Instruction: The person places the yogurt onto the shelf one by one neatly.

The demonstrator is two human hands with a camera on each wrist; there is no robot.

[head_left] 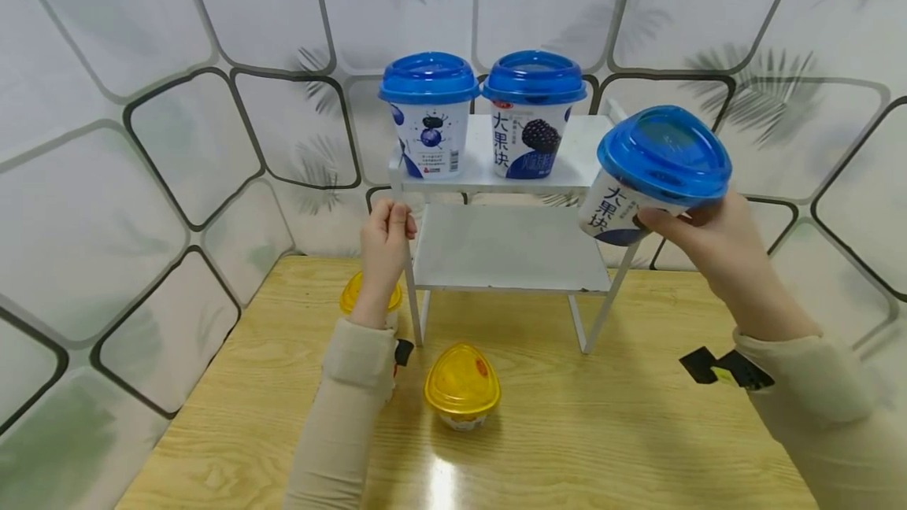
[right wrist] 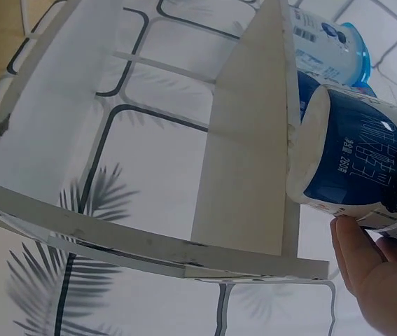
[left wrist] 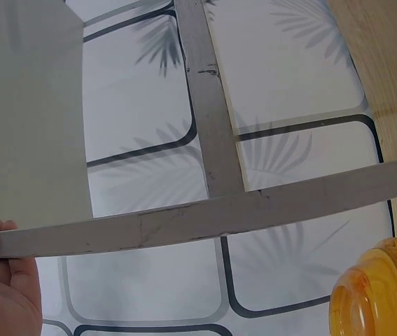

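Note:
My left hand [head_left: 386,242] grips the front left post of a white two-tier rack [head_left: 513,246]; in the left wrist view its fingers [left wrist: 23,276] wrap the metal post [left wrist: 149,229]. Off the rack's right side, my right hand [head_left: 730,258] holds a tilted yogurt cup [head_left: 662,160] with a blue lid, thumb on its front. The right wrist view shows that cup's base [right wrist: 310,150] close to the top shelf's edge; whether they touch I cannot tell. Two more blue-lidded yogurt cups, one on the left [head_left: 428,120] and one in the middle [head_left: 534,120], stand upright on the top shelf.
A yellow-lidded cup [head_left: 463,386] stands on the wooden table [head_left: 638,415] in front of the rack. Another yellow-lidded cup [head_left: 350,293] is partly hidden behind my left forearm. Patterned wall covering [head_left: 283,14] rises behind the rack.

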